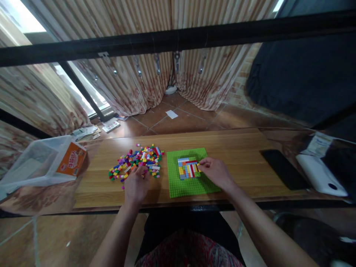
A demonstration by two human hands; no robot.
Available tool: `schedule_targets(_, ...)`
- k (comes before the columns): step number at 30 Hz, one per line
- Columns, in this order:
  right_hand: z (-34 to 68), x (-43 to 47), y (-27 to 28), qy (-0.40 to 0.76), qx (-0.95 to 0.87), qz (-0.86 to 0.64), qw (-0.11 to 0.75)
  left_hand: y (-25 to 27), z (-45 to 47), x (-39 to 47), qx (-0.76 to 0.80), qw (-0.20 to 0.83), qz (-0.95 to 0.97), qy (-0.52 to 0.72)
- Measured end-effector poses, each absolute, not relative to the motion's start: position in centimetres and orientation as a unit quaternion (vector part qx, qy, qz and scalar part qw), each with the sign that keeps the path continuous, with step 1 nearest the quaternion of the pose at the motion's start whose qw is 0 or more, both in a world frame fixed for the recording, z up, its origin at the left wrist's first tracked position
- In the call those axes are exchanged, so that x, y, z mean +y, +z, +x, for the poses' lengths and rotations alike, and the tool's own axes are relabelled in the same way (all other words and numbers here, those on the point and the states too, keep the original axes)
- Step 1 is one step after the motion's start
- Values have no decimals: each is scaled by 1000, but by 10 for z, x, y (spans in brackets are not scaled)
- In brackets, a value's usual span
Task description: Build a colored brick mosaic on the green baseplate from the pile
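The plate [172,187] lies at the table's [239,141] near edge, about midway along it, and carries a patch [187,170] of joined bricks in red, white, yellow and blue, set well inside the plate's four edges. The right hand [217,173] comes in over the plate's right edge, thumb and forefinger drawn close together at the patch's right side, by a yellow spot; whether they grasp a brick or only touch one, I cannot tell. The left hand [136,185] is at the near side of the loose pile [148,157], left of the plate, its fingers bent down to the bricks; whether they have closed on one is hidden.

For a clean fit, a brick is best held by its sides, squared to the row beside it and lined up with the studs before being pressed straight down. A tilted push could leave it half seated or nudge its neighbours. The left hand would do well to pick out single bricks lightly, since raking could send some off the table's near edge.
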State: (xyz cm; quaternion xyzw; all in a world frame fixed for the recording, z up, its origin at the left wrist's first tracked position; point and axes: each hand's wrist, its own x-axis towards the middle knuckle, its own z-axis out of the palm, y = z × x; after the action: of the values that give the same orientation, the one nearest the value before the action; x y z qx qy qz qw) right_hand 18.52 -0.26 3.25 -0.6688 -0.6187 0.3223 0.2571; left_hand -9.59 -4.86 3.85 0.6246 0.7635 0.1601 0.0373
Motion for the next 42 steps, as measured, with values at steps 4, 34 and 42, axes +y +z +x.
schedule_targets(4, 179, -6, 39, 268, -636, -691, 216, 27, -105, -44, 774, 41, 610, 165)
schedule_targets(34, 177, -19, 14, 328, -579, -669, 331, 16, -8, -56, 644, 302, 645, 280)
schedule_targets(42, 175, -10, 7, 354, -570, -673, 311, 11, -7, -55, 650, 302, 634, 290)
